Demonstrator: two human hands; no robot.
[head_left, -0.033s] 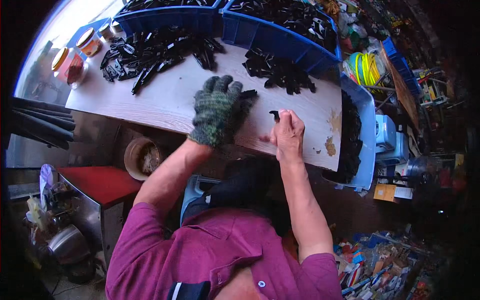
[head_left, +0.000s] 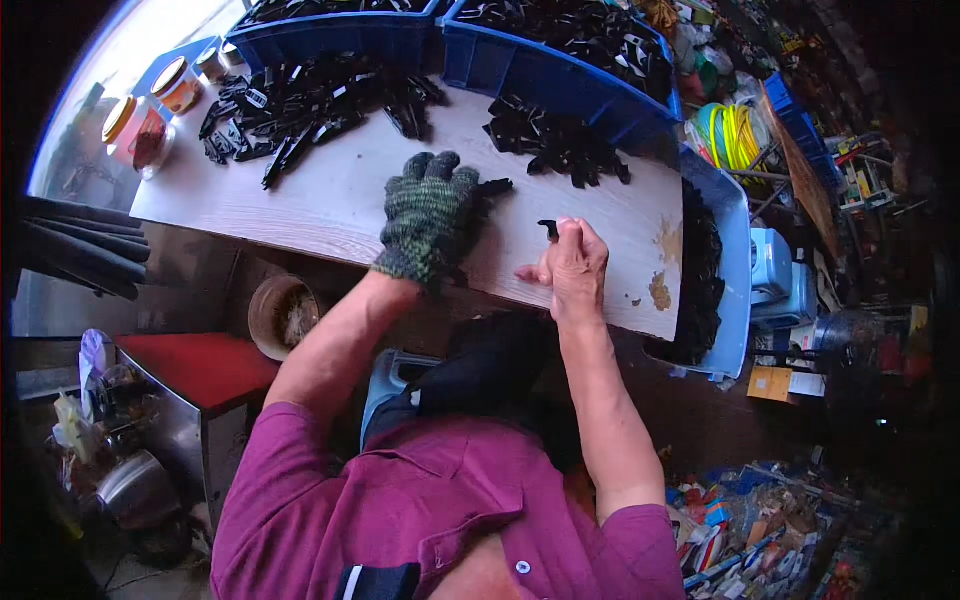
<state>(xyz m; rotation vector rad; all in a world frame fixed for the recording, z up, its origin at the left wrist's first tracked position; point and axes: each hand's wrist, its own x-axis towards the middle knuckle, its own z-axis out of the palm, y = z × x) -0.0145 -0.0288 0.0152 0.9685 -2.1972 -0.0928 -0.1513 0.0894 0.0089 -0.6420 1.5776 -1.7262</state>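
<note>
My left hand (head_left: 430,215), in a green and black knitted glove, lies over the tabletop near its front edge. Its fingers curl over a black plastic part (head_left: 496,187), whose tip juts out on the right; the rest is under the palm. Bare and closed, my right hand (head_left: 577,262) is a little further right. Between its thumb and forefinger pokes a small black hooked piece (head_left: 548,229). Beyond the hands lie a large heap of black plastic parts (head_left: 320,105) at left and a smaller heap (head_left: 560,145) at right.
Two blue crates (head_left: 335,42) (head_left: 560,75) filled with black parts line the table's (head_left: 300,210) back. Lidded jars (head_left: 140,135) stand at the left end. A light blue bin (head_left: 738,270) with black parts adjoins the right end. Below left are a bucket (head_left: 262,315) and a red-topped cabinet (head_left: 200,365).
My gloved left hand has shifted slightly left. The lower fingers of my right hand reach slightly further left; the small black piece stays in its grip.
</note>
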